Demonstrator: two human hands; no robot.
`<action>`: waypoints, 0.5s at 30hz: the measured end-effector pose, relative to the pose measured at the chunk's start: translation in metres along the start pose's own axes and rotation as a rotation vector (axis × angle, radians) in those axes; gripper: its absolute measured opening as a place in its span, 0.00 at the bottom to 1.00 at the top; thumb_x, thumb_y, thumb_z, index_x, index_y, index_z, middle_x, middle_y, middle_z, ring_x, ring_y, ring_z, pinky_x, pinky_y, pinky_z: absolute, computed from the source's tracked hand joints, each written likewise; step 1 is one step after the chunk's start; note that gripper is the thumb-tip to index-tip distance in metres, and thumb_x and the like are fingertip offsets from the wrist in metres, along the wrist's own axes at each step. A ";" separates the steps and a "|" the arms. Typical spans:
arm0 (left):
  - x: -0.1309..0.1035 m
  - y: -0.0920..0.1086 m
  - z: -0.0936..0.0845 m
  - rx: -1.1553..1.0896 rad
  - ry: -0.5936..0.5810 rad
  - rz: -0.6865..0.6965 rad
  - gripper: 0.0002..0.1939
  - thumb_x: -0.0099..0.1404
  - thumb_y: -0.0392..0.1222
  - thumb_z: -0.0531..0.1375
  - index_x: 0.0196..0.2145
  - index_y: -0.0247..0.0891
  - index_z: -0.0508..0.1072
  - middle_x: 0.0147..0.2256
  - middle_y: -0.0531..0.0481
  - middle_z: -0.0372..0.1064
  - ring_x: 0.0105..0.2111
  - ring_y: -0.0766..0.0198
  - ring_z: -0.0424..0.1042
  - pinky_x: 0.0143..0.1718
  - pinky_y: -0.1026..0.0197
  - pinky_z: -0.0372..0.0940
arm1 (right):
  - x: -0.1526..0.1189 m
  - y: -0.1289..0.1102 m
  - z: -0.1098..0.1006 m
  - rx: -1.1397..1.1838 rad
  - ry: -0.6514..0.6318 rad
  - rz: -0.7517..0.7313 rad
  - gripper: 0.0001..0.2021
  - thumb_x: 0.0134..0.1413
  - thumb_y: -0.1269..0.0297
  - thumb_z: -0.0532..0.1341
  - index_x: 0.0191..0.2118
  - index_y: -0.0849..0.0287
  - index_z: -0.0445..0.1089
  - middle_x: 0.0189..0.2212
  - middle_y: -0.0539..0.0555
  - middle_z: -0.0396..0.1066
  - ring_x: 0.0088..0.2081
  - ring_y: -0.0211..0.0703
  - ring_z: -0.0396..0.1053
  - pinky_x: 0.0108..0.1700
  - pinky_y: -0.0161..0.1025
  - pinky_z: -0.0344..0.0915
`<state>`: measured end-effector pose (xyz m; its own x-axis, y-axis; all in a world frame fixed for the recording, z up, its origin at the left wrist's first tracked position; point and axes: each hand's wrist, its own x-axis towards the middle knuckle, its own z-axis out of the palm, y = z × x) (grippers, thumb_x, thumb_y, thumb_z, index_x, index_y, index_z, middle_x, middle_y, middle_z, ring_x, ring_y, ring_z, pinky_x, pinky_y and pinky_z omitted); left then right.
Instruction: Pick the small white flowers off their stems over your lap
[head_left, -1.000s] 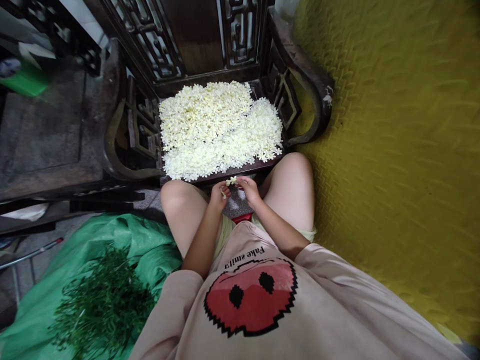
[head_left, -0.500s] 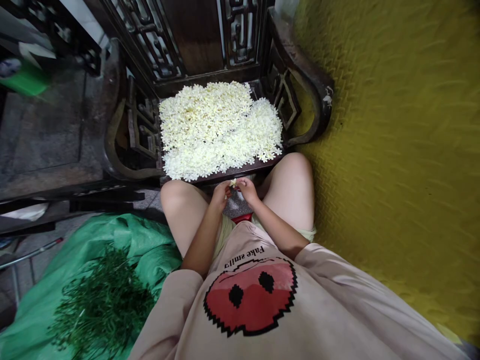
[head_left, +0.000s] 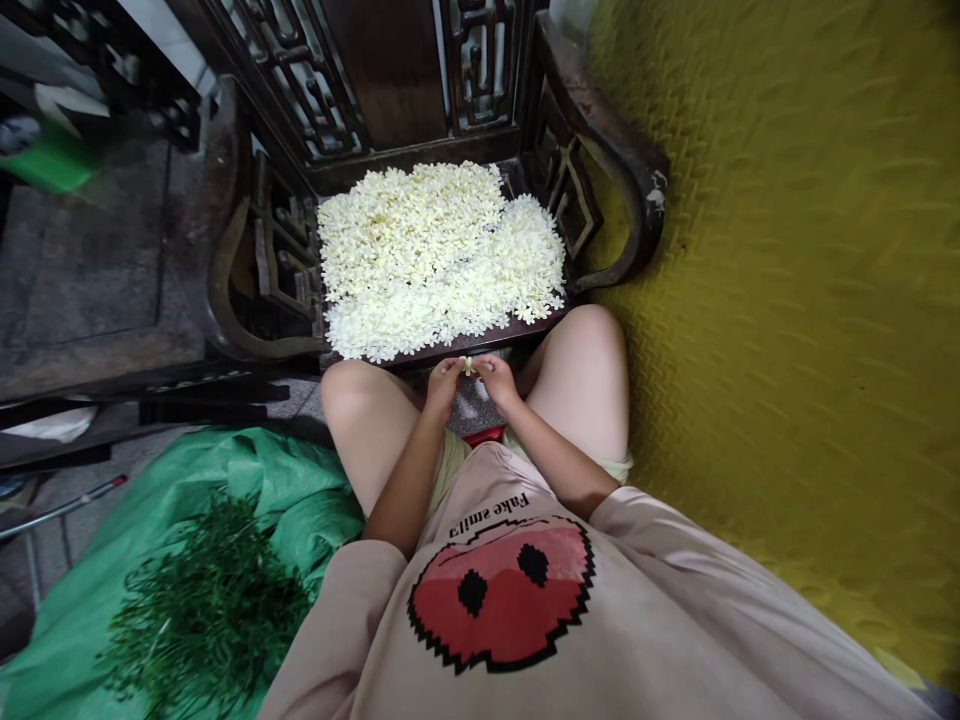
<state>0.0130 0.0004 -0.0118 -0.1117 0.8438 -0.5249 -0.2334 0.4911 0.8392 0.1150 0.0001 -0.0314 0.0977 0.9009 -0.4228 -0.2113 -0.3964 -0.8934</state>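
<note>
Both hands are being held close together at the centre of the frame, between the knees. A small pale flower (head_left: 468, 366) is being pinched between the fingertips of the left hand (head_left: 443, 383) and the right hand (head_left: 496, 380), so each hand is closed on it from its own side. The flower is being kept just below the front edge of the chair seat, close to the nearest blossoms of the heap.

At the far left of the frame, a dark stone-like floor (head_left: 82, 270) is being crossed by black wooden slats. In the lower left, a green sheet (head_left: 300, 490) is being used as a bed for a pile of green stems (head_left: 202, 610). Moving toward the middle, a dark carved wooden chair (head_left: 600, 130) is being shown in the upper centre, and its seat is being covered almost wholly by a heap of white flowers (head_left: 435, 255). A strip of bare seat is being left visible along the front edge, just above the hands. Below the hands, a pale shirt with a red printed patch (head_left: 499, 590) is being worn by the person. The whole right side of the frame is being filled by a yellow embossed mat (head_left: 787, 300).
</note>
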 end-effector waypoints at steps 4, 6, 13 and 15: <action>0.000 -0.001 -0.001 -0.004 0.009 0.029 0.16 0.55 0.51 0.59 0.22 0.36 0.64 0.16 0.60 0.48 0.15 0.75 0.47 0.18 0.67 0.42 | 0.001 0.001 0.001 0.023 -0.032 -0.052 0.08 0.39 0.59 0.60 0.26 0.59 0.66 0.21 0.48 0.68 0.24 0.36 0.64 0.31 0.35 0.60; 0.000 -0.002 -0.003 0.028 0.016 0.042 0.16 0.55 0.51 0.58 0.21 0.36 0.63 0.16 0.59 0.48 0.16 0.74 0.48 0.19 0.67 0.43 | 0.002 0.002 0.000 0.023 -0.039 -0.066 0.09 0.39 0.58 0.60 0.26 0.58 0.66 0.21 0.48 0.68 0.24 0.37 0.64 0.31 0.36 0.60; 0.002 -0.005 -0.003 0.143 0.027 0.120 0.11 0.50 0.46 0.62 0.23 0.35 0.70 0.20 0.55 0.63 0.23 0.70 0.60 0.27 0.66 0.54 | 0.003 0.003 -0.002 -0.032 -0.038 -0.125 0.08 0.39 0.59 0.60 0.26 0.58 0.66 0.20 0.48 0.66 0.24 0.38 0.64 0.30 0.36 0.60; 0.003 -0.006 -0.003 0.168 0.044 0.148 0.09 0.49 0.45 0.62 0.24 0.35 0.71 0.22 0.54 0.65 0.24 0.70 0.61 0.29 0.66 0.55 | 0.003 0.003 -0.002 -0.038 -0.039 -0.132 0.07 0.39 0.60 0.60 0.26 0.58 0.66 0.20 0.48 0.66 0.24 0.37 0.64 0.30 0.36 0.60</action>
<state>0.0115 -0.0009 -0.0187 -0.1760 0.9010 -0.3964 -0.0471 0.3945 0.9177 0.1164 0.0011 -0.0355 0.0845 0.9516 -0.2954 -0.1624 -0.2794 -0.9464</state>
